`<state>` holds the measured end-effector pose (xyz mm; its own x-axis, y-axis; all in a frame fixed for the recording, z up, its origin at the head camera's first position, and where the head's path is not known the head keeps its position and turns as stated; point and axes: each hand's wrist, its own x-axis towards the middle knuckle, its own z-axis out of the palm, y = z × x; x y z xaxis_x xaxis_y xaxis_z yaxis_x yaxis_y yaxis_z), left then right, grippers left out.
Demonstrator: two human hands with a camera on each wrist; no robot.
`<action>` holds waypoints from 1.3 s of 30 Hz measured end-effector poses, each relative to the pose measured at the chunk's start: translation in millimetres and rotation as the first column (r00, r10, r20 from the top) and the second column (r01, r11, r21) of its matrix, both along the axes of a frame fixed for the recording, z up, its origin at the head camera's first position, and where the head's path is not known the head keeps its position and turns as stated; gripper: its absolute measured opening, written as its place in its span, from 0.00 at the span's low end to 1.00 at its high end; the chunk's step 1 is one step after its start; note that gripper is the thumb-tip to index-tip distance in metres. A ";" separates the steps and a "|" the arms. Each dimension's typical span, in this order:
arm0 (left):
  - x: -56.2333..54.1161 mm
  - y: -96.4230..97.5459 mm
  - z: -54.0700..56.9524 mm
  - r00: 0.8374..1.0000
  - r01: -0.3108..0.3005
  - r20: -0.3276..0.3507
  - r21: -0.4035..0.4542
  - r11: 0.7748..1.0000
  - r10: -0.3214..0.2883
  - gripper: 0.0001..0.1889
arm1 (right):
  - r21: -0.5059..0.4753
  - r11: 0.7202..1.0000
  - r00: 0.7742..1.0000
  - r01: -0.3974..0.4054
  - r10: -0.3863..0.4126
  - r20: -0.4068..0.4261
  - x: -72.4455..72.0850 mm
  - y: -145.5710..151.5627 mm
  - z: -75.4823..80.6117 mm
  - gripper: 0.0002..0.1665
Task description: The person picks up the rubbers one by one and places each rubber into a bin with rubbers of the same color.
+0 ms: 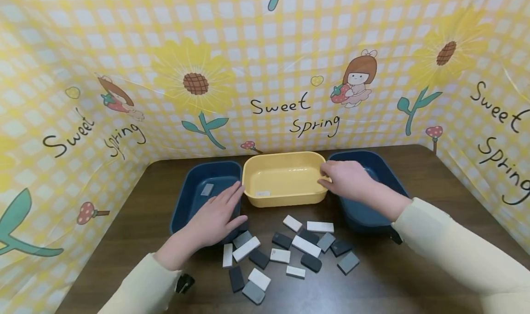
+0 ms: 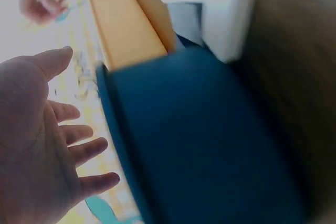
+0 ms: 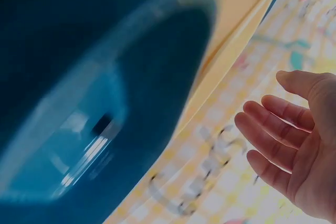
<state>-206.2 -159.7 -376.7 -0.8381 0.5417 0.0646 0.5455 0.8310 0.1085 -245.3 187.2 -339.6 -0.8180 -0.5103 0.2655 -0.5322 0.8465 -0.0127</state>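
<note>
My left hand (image 1: 217, 217) is over the right side of the left dark blue bin (image 1: 207, 167), its fingertips at the left rim of the yellow bin (image 1: 285, 201). In the left wrist view, that hand's fingers are spread and hold nothing. My right hand (image 1: 349, 178) overlaps the yellow bin's right end and the right dark blue bin (image 1: 364, 222). Its fingers are loosely bent in the right wrist view, with nothing between them. Toward me lie several small rectangular blocks, among them a white block (image 1: 306, 246), a grey block (image 1: 348, 263) and a black block (image 1: 237, 278).
The three bins stand side by side on a brown wooden table (image 1: 141, 240), near its back edge. Behind and on both sides hangs a yellow checked cloth (image 1: 273, 51) with printed flowers. A pale label (image 1: 207, 189) shows inside the left bin.
</note>
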 end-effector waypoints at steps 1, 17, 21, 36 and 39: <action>1.8 -5.8 -1.9 1.000 -0.017 0.001 0.016 1.000 0.017 0.40 | 0.001 1.000 1.000 -0.023 0.023 -0.010 3.6 -6.0 -0.6 0.13; -0.6 0.5 -25.1 0.982 -0.126 0.154 0.081 0.989 0.112 0.47 | 0.064 0.970 0.972 -0.235 0.235 0.000 34.0 -71.9 -57.2 0.14; -2.7 2.1 -31.8 0.975 -0.153 0.176 0.073 0.985 0.139 0.49 | 0.076 0.978 0.979 -0.195 0.190 0.068 33.8 -76.3 -70.8 0.14; -3.9 2.7 -36.9 0.977 -0.159 0.155 0.056 0.986 0.149 0.50 | 0.097 0.981 0.980 -0.171 0.159 0.117 29.3 -80.5 -82.4 0.13; -4.8 2.7 -36.8 0.976 -0.158 0.160 0.053 0.986 0.148 0.50 | 0.099 0.979 0.980 -0.178 0.167 0.113 28.8 -80.5 -82.7 0.14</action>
<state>-211.0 -157.1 -413.4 -0.9133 0.4052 -0.0415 0.3848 0.8917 0.2384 -216.5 106.8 -422.2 -0.7354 -0.6669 0.1198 -0.6707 0.7416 0.0116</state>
